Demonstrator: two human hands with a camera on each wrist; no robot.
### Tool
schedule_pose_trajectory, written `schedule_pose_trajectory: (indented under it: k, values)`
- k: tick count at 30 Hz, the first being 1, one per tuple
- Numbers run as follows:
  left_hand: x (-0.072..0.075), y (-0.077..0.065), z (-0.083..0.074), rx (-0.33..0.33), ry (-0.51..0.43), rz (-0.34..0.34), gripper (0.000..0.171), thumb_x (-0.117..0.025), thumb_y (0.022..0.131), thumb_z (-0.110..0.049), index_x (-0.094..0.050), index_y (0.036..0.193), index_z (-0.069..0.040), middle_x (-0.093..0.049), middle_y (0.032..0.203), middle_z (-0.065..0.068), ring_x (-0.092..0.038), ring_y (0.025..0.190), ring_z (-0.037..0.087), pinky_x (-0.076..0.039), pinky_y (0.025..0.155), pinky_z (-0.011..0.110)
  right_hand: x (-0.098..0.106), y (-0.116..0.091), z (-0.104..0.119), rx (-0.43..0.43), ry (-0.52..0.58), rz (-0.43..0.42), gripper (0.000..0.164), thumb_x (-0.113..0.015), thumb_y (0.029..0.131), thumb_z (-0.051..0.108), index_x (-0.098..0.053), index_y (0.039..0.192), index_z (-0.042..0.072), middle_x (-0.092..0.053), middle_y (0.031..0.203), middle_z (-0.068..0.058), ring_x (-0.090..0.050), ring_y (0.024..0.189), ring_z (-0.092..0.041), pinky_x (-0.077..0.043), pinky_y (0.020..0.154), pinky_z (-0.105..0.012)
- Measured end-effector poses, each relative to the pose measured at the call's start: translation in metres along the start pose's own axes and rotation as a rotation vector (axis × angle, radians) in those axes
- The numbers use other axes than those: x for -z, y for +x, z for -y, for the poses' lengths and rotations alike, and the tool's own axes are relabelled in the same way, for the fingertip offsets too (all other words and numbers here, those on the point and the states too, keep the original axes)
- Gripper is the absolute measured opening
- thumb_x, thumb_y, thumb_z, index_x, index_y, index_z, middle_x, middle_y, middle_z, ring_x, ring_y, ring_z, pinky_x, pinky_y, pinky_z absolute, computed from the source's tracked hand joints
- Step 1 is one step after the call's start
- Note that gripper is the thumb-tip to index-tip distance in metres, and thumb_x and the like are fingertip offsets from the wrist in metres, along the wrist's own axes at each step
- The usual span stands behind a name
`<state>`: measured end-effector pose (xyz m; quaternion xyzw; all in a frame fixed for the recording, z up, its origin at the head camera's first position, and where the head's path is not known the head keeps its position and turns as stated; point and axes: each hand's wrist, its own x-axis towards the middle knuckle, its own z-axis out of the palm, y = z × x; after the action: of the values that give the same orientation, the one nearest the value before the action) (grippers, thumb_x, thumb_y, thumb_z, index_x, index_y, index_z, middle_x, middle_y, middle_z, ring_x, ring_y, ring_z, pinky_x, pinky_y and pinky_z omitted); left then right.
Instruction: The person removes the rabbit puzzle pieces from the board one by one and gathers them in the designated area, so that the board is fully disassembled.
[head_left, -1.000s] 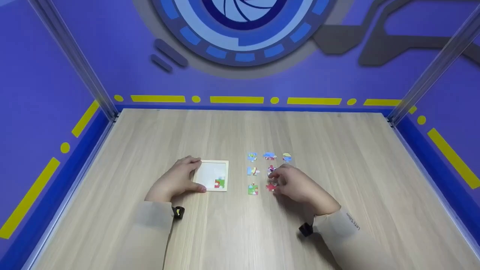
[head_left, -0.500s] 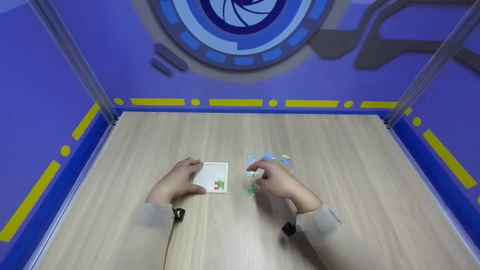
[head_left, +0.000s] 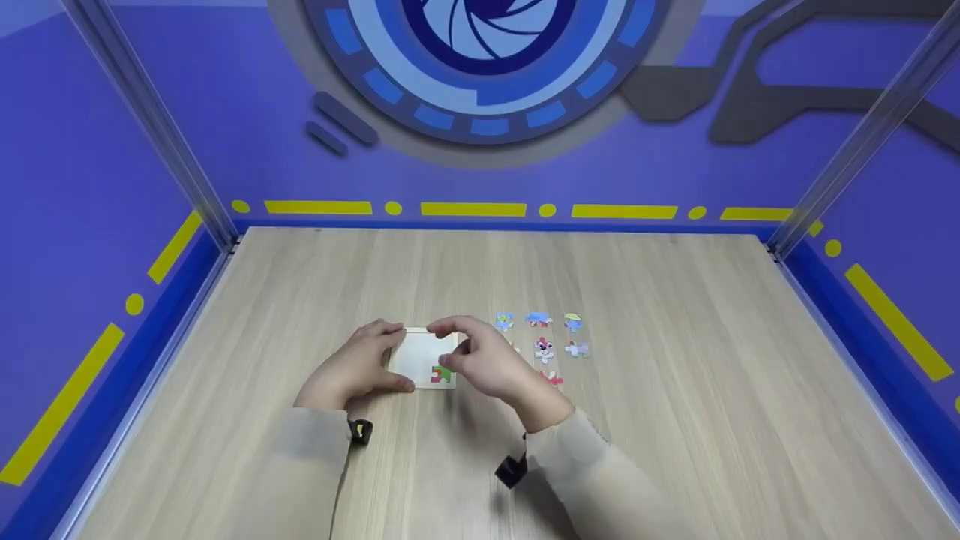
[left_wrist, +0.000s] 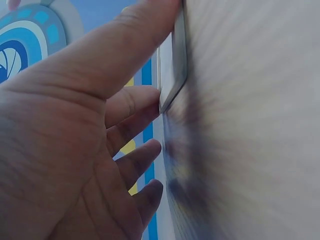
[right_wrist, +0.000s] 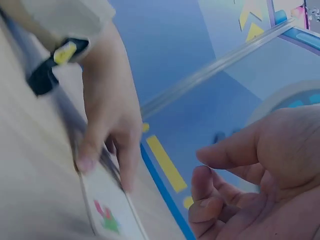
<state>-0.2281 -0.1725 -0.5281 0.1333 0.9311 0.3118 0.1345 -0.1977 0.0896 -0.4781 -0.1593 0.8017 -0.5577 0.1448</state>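
My left hand grips a square, light wooden puzzle tray by its left side, thumb at the near edge and fingers at the far edge. In the tray's near right corner lies a green and red puzzle piece. My right hand hovers over the tray's right side, its fingers loosely bent. No piece shows between its thumb and fingers, also in the right wrist view. Right of it lie loose puzzle pieces: a face piece, a red piece, a blue-purple piece and several others.
A row of blue-toned puzzle pieces lies behind the face piece. My right hand covers part of the left column of pieces. The wooden tabletop is bounded by blue panels at the back and sides.
My right hand has moved left from the loose pieces to above the tray, uncovering the face piece and blue-purple piece. My left hand stays on the tray.
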Motion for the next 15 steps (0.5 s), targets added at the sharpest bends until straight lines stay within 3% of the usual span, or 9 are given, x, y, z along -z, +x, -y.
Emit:
schedule_pose_trajectory:
  k: [8, 15]
  values:
    - [-0.003, -0.001, 0.002, -0.013, 0.015, -0.003, 0.107, -0.103, 0.082, -0.037, -0.051, 0.167, 0.001, -0.045, 0.18, 0.017, -0.024, 0.175, 0.05, -0.025, 0.141, 0.071, -0.02, 0.005, -0.013, -0.043, 0.081, -0.007, 0.043, -0.072, 0.105, 0.005, -0.07, 0.148, 0.009, -0.062, 0.155, -0.023, -0.064, 0.09, -0.015, -0.053, 0.077, -0.026]
    - [0.0, 0.001, 0.002, -0.013, 0.017, -0.009, 0.107, -0.103, 0.081, -0.038, -0.052, 0.167, 0.0, -0.045, 0.18, 0.015, -0.024, 0.175, 0.049, -0.026, 0.141, 0.07, -0.028, 0.012, -0.022, -0.038, -0.056, -0.043, 0.043, -0.076, 0.103, 0.008, -0.071, 0.146, 0.003, -0.066, 0.148, -0.019, -0.066, 0.092, -0.014, -0.056, 0.079, -0.025]
